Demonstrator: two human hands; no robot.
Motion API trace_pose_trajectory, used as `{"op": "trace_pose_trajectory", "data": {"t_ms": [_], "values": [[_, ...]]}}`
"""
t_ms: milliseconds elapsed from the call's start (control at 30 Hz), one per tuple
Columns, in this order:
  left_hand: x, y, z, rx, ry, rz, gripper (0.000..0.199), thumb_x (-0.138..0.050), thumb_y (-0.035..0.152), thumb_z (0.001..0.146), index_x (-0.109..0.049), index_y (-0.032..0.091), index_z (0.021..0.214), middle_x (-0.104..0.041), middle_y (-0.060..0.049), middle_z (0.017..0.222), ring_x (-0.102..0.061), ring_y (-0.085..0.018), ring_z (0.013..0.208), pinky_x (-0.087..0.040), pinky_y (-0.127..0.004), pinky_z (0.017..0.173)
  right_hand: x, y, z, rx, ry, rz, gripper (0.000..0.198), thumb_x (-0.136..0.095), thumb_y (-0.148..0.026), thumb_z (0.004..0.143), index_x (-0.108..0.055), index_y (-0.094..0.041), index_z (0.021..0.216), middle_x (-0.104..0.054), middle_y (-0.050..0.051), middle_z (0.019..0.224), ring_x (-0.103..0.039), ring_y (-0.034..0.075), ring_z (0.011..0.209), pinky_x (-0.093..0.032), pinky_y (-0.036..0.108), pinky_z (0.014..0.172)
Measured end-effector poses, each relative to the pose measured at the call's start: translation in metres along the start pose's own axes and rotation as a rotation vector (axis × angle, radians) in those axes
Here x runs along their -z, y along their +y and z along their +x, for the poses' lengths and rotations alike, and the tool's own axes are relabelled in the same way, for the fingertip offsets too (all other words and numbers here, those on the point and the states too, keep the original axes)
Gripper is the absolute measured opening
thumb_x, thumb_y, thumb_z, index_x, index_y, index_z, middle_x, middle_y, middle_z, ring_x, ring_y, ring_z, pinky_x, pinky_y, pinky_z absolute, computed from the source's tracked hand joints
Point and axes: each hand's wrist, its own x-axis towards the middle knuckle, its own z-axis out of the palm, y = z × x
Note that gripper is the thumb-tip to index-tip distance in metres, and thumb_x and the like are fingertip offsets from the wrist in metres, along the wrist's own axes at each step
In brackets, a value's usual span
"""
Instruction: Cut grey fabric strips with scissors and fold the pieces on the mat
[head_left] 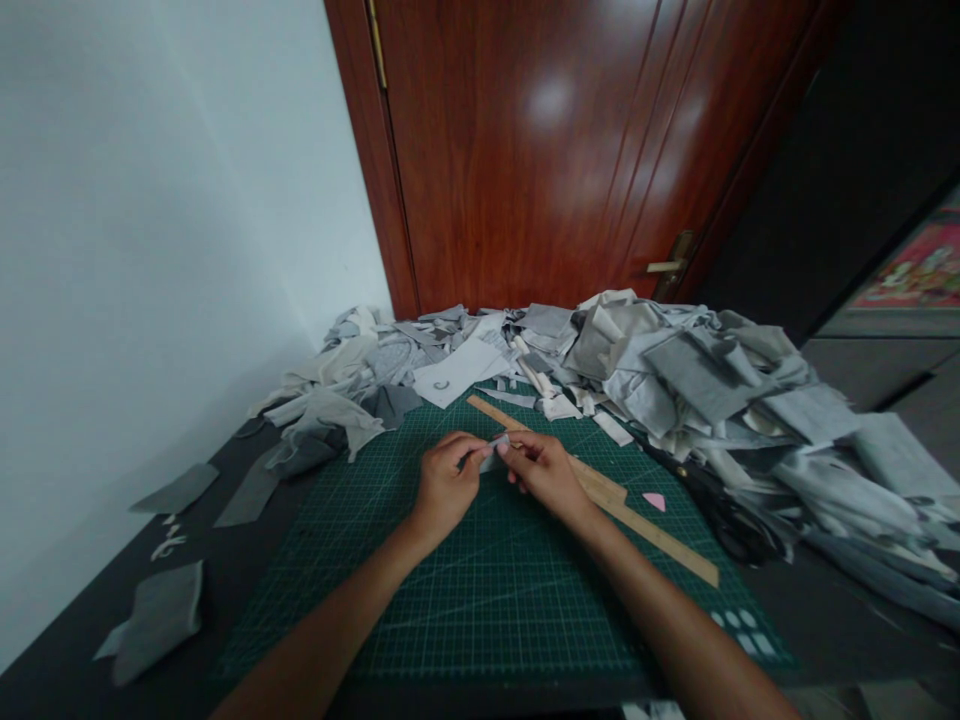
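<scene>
So, the gray scrap (pixel 491 462): a small bit of cloth, held up over the green mat (pixel 495 610), a little past its middle
Which way it lies: right between the two hands, at the fingertips, on the side toward the far edge of the mat
Its long way: I cannot tell, since the fingers hide much of it
Left hand (pixel 448 490): over the mat, just left of the scrap, thumb and pointing finger pinching its left side
Right hand (pixel 546 478): over the mat, just right of the scrap, fingers pinching its right side
Nearer hand: neither one, as both touch the scrap and their tips almost meet
Wooden strips (pixel 667 545): flat on the mat, slanting from its far middle down to its right side, partly behind the right hand
Pink piece (pixel 654 501): small, on the right part of the mat, just past the strips
Black scissors (pixel 739 530): at the right edge of the mat, by the big cloth heap (pixel 690 380)
White paper (pixel 459 372): at the far edge of the mat, in with more cloth
Tabletop (pixel 244 570): dark, under the mat and showing at its left side
</scene>
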Motion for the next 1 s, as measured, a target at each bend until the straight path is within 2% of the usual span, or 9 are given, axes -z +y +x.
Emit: {"op": "trace_pose_trajectory", "data": {"t_ms": [133,267,333,400,467,567,700,800,1000], "values": [[0.003,0.000,0.002,-0.031,-0.013,0.003,0.017,-0.064,0.013,0.090,-0.077,0.021,0.083,-0.075,-0.003,0.081,-0.070,-0.017,0.076,-0.054,-0.027,0.074,-0.003,0.002,0.001,-0.034,-0.022,0.118,0.038,-0.075,-0.057,0.081,-0.077,-0.020,0.079,-0.071,0.001,0.069,-0.062,0.015,0.052,-0.050,0.026,0.049],[0.005,0.000,0.005,-0.031,-0.042,-0.040,0.013,-0.067,0.019,0.091,-0.079,0.023,0.087,-0.076,-0.005,0.085,-0.070,-0.018,0.081,-0.056,-0.030,0.078,-0.002,0.001,0.004,-0.045,0.027,0.195,0.038,-0.081,-0.059,0.076,-0.078,-0.021,0.076,-0.073,0.002,0.068,-0.067,0.017,0.062,-0.057,0.030,0.063],[0.004,0.000,0.006,0.032,-0.012,-0.111,0.011,-0.073,0.024,0.087,-0.080,0.023,0.096,-0.077,-0.006,0.095,-0.071,-0.020,0.089,-0.056,-0.032,0.083,0.000,0.000,0.004,-0.065,0.042,0.224,0.039,-0.083,-0.060,0.073,-0.078,-0.021,0.076,-0.073,0.002,0.066,-0.067,0.017,0.062,-0.058,0.032,0.065],[0.003,-0.001,0.007,0.137,0.006,-0.217,0.030,-0.080,0.029,0.080,-0.078,0.022,0.109,-0.076,-0.008,0.107,-0.071,-0.022,0.099,-0.056,-0.034,0.090,0.001,-0.001,0.004,-0.097,0.045,0.253,0.041,-0.084,-0.062,0.070,-0.078,-0.021,0.074,-0.072,0.002,0.065,-0.066,0.017,0.061,-0.058,0.032,0.065],[0.002,-0.002,0.008,0.249,-0.039,-0.321,0.039,-0.083,0.035,0.075,-0.078,0.020,0.111,-0.075,-0.009,0.111,-0.070,-0.024,0.102,-0.055,-0.034,0.091,0.000,-0.002,0.003,-0.137,0.042,0.277,0.043,-0.085,-0.062,0.068,-0.078,-0.020,0.073,-0.073,0.003,0.066,-0.065,0.017,0.058,-0.057,0.032,0.062],[0.002,-0.003,0.008,0.409,-0.123,-0.385,0.029,-0.079,0.044,0.078,-0.080,0.017,0.087,-0.075,-0.005,0.087,-0.068,-0.019,0.081,-0.053,-0.029,0.074,-0.003,-0.001,0.001,-0.184,0.039,0.286,0.043,-0.086,-0.061,0.067,-0.078,-0.019,0.072,-0.072,0.003,0.067,-0.061,0.015,0.054,-0.053,0.030,0.057],[-0.001,-0.005,0.004,0.512,-0.089,-0.377,0.038,-0.076,0.050,0.080,-0.069,0.016,0.064,-0.056,0.003,0.057,-0.048,-0.011,0.055,-0.036,-0.023,0.052,-0.003,0.001,0.000,-0.176,0.060,0.228,0.037,-0.085,-0.053,0.071,-0.074,-0.019,0.063,-0.063,-0.001,0.058,-0.048,0.012,0.053,-0.040,0.026,0.051],[-0.004,-0.006,0.002,0.557,-0.062,-0.383,0.042,-0.079,0.050,0.076,-0.063,0.016,0.058,-0.048,0.005,0.054,-0.041,-0.009,0.052,-0.030,-0.022,0.050,-0.003,0.005,0.000,-0.141,0.079,0.168,0.035,-0.082,-0.051,0.074,-0.072,-0.019,0.062,-0.059,-0.003,0.058,-0.046,0.013,0.056,-0.036,0.026,0.053],[-0.007,-0.004,0.000,0.670,-0.017,-0.456,0.044,-0.086,0.051,0.069,-0.064,0.015,0.057,-0.051,0.005,0.054,-0.043,-0.008,0.052,-0.031,-0.021,0.049,-0.007,0.013,0.000,-0.050,0.077,0.024,0.034,-0.070,-0.049,0.086,-0.070,-0.020,0.069,-0.055,-0.003,0.057,-0.044,0.014,0.053,-0.034,0.027,0.052]]}}
